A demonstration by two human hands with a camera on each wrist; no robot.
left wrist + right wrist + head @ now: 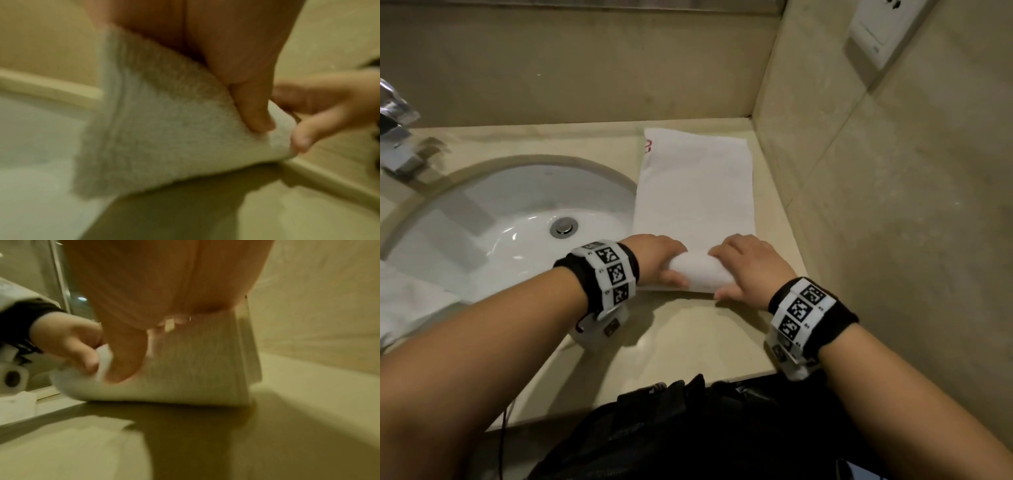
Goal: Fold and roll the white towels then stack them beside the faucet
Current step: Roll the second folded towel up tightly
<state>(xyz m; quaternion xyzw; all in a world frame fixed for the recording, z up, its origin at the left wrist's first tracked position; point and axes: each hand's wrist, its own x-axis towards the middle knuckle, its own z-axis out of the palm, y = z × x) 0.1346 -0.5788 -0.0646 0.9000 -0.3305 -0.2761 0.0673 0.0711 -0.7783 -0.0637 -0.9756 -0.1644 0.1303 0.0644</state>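
Observation:
A folded white towel [695, 192] lies lengthwise on the beige counter [688, 335], to the right of the sink. Its near end is rolled into a thick roll [702, 270]. My left hand [661, 260] grips the roll's left end and my right hand [746, 267] grips its right end, fingers curled over the top and thumbs at the near side. The left wrist view shows the towel [164, 129] with my left thumb [252, 105] pressed into it. In the right wrist view the roll [195, 369] sits under my right hand. The faucet [397, 130] stands at the far left.
The white sink basin [482, 240] lies left of the towel. Another white towel [404, 305] lies at the left edge. A stone wall [893, 205] with a socket [880, 31] closes the right side. A black bag [688, 428] hangs at the counter's front edge.

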